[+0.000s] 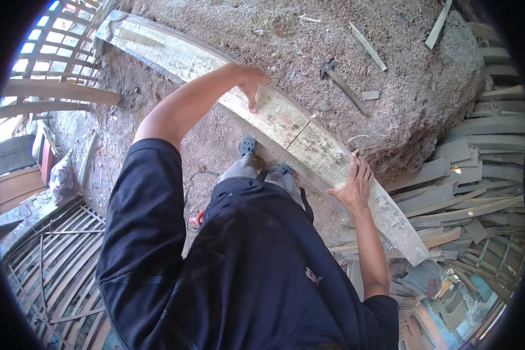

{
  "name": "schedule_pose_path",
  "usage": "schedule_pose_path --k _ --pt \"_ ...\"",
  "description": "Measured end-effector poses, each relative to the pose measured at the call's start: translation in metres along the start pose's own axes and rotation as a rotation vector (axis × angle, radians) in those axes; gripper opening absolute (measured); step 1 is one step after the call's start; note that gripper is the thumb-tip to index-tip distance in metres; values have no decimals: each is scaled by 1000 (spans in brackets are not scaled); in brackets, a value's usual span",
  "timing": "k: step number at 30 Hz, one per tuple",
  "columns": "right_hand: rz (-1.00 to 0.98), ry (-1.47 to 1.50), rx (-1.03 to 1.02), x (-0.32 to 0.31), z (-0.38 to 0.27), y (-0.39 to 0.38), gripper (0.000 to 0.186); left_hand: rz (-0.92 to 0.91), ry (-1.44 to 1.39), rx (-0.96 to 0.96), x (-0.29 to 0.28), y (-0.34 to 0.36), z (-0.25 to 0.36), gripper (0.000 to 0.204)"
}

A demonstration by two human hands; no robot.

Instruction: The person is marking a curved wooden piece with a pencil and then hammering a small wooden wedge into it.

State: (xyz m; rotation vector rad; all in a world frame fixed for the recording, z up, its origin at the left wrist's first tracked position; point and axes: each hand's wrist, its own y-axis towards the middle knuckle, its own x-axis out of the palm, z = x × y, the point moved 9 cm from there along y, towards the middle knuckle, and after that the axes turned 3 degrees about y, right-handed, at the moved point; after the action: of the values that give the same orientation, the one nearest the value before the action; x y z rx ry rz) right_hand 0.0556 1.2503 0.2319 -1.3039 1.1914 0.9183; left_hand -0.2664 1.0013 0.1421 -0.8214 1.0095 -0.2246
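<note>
A long, thick wooden beam (280, 119) runs slantwise from the far left to the near right, its pale face stained with dark mould spots. A thin dark line crosses that face near the middle. My left hand (251, 83) grips the beam's far edge, thumb lying on the face and fingers partly hidden beyond it. Farther right, my right hand (354, 185) clasps the beam across its width, thumb at the near edge and fingers toward the far one. Beyond the beam, a hammer (345, 88) with a wooden handle lies on the sawdust.
A mound of sawdust (414, 87) fills the far side, with loose wood strips (368, 46) on it. Piled boards (478, 169) lie at the right, slatted wood (58, 268) at the left. My shoe (248, 144) and a red tool (196, 220) are below the beam.
</note>
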Motion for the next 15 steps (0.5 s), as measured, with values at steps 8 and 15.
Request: schedule_pose_path --k 8,15 --pt "-137 73 10 16 8 12 133 252 38 122 12 -30 13 133" --pt "-267 99 69 21 7 18 130 310 240 40 14 -43 26 145"
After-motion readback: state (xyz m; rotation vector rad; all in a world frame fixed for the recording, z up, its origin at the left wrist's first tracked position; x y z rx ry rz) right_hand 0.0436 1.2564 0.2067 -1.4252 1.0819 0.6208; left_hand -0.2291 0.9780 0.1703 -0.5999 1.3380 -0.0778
